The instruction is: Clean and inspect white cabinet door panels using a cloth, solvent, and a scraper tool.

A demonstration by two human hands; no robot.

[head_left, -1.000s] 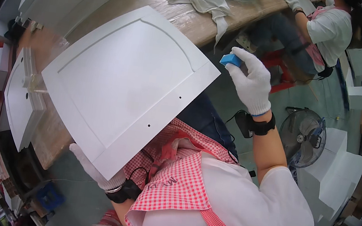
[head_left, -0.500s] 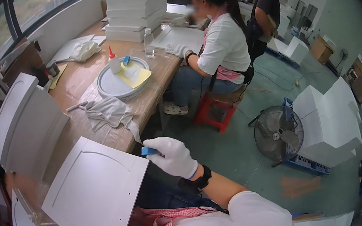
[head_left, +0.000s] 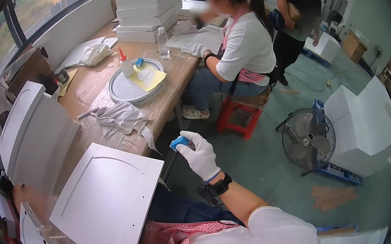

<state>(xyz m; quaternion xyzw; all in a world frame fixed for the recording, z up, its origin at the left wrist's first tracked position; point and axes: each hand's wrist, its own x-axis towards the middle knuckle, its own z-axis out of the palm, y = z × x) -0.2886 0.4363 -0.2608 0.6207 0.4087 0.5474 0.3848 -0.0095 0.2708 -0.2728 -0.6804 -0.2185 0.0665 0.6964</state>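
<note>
In my right hand [head_left: 199, 156], which wears a white knitted glove, a small blue block [head_left: 179, 143] is pinched between thumb and fingers. The hand hovers off the table's edge, apart from the panel. Below and left of it lies a white cabinet-door panel [head_left: 103, 193] with an arched groove and two small dark holes along its right edge. A crumpled pale cloth [head_left: 123, 119] is on the table beyond the panel, one strip hanging over the edge. My left hand does not show.
On the wrapped table [head_left: 166, 104] stands a round lid [head_left: 118, 91] with a red-tipped bottle [head_left: 125, 66], yellow sheet [head_left: 149, 80] and another blue block. White panels are stacked left and behind. A co-worker [head_left: 244, 42] sits on a red stool [head_left: 241, 115]. A floor fan [head_left: 305, 140] stands right.
My right hand has moved right and slightly up with the blue block, farther from the panel. The standing person in the background has shifted right.
</note>
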